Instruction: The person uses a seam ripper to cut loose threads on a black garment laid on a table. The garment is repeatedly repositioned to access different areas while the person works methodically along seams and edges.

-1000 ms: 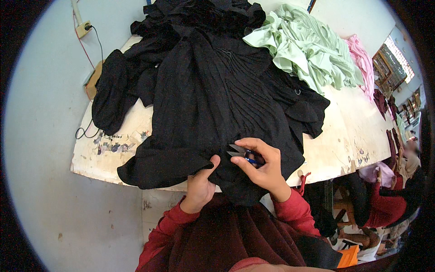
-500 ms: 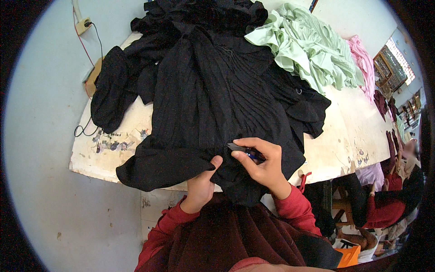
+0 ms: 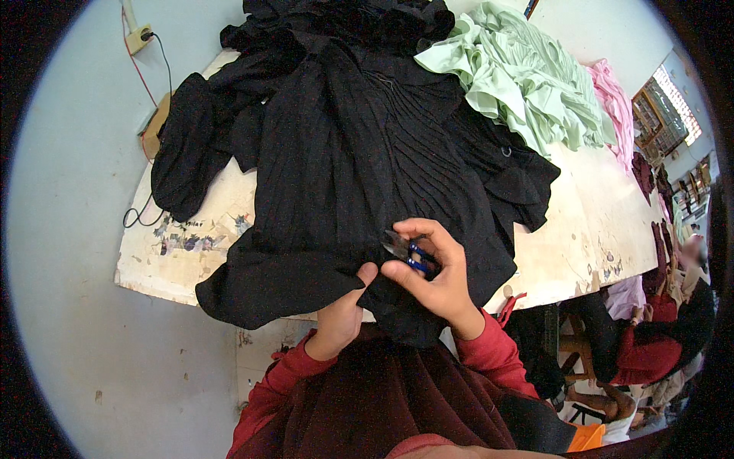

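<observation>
A black pleated garment (image 3: pixel 329 168) lies spread over the table, its lower edge hanging over the front. My left hand (image 3: pixel 342 314) grips that edge, thumb on top and the other fingers hidden beneath the cloth. In my right hand (image 3: pixel 440 275) is a pair of blue-handled thread snips (image 3: pixel 413 256), held between thumb and fingers. The metal blades point up and left, just above the black cloth and to the right of my left thumb. Whether the tips touch a thread is too small to tell.
The pale, worn tabletop (image 3: pixel 589 222) shows on both sides of the garment. Light green cloth (image 3: pixel 527 84) and pink cloth (image 3: pixel 612 99) are heaped at the far right. A socket with cables (image 3: pixel 140 38) hangs by the left wall. Another person in red (image 3: pixel 650 352) sits at the right.
My right hand has tilted and risen slightly, so the snips' blue handles and spread blades show more. My left hand stays on the cloth edge.
</observation>
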Demonstrator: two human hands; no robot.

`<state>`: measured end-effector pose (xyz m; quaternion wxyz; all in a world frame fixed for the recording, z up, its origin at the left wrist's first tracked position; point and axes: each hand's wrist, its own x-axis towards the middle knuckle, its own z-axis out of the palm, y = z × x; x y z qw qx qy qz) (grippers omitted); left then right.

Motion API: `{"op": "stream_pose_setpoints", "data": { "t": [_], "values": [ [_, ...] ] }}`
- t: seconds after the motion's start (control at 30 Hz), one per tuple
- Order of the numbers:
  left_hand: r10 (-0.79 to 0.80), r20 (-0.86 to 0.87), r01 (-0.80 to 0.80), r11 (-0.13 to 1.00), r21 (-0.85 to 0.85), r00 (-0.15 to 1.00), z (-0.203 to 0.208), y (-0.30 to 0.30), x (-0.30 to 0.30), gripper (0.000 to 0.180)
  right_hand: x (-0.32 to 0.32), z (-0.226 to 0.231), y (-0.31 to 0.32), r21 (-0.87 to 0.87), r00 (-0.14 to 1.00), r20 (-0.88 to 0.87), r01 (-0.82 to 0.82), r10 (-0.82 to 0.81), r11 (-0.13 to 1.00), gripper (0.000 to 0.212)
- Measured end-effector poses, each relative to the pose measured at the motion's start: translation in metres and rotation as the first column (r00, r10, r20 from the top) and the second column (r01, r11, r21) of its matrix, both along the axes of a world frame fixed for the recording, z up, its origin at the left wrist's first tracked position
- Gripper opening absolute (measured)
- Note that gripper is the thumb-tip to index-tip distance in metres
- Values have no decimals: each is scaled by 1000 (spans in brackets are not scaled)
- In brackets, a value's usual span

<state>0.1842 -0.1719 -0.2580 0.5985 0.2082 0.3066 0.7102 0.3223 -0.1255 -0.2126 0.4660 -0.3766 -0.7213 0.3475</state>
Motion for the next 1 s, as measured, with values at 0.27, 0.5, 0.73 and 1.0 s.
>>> {"op": "stream_pose_setpoints", "data": {
  "t": [0.27, 0.5, 0.73, 1.0],
  "values": [
    [-50, 76, 52, 998, -22, 996, -4, 0, -2, 27, 3, 11, -8, 26, 989, 115, 94, -96, 995, 25],
    [-60, 68, 60, 998, -5, 996, 0, 1, -2, 29, 3, 6, -2, 234, 986, 118, 89, -119, 968, 20],
    [-9, -9, 9, 1000, -11, 1000, -5, 1, 0, 32, 8, 3, -4, -9, 997, -61, 47, -48, 999, 27],
    [-101, 38, 101, 995, -1, 994, -11, -1, -3, 36, -6, -9, 1, -335, 896, -440, -225, 60, 915, 43]
  ]
}}
